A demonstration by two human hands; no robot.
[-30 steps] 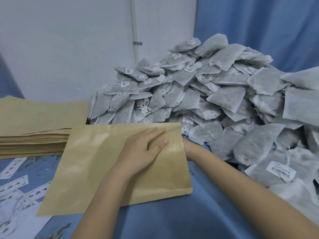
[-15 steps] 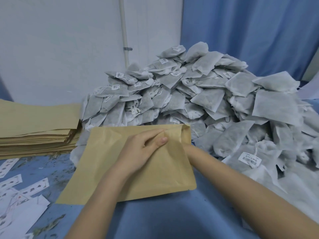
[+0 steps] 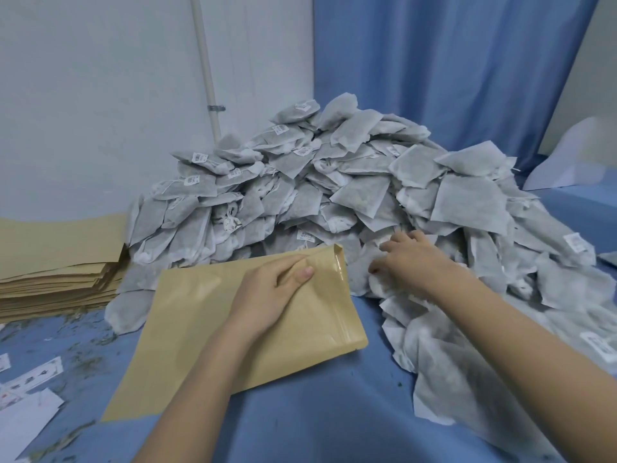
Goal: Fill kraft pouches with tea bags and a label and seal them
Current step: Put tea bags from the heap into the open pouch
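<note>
Pinning the kraft pouch (image 3: 213,329) mid-frame, left hand (image 3: 267,292) pinching its open mouth, right hand (image 3: 414,262) spread loose on the tea bag heap (image 3: 334,195), gripping nothing, spare pouches (image 3: 56,272) far left

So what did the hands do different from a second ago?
The right hand came out from behind the kraft pouch and reached into the tea bag pile, fingers spread on the bags; whether it grips one is unclear. The left hand stayed holding the pouch near its open end. The pouch stack stayed put.
</note>
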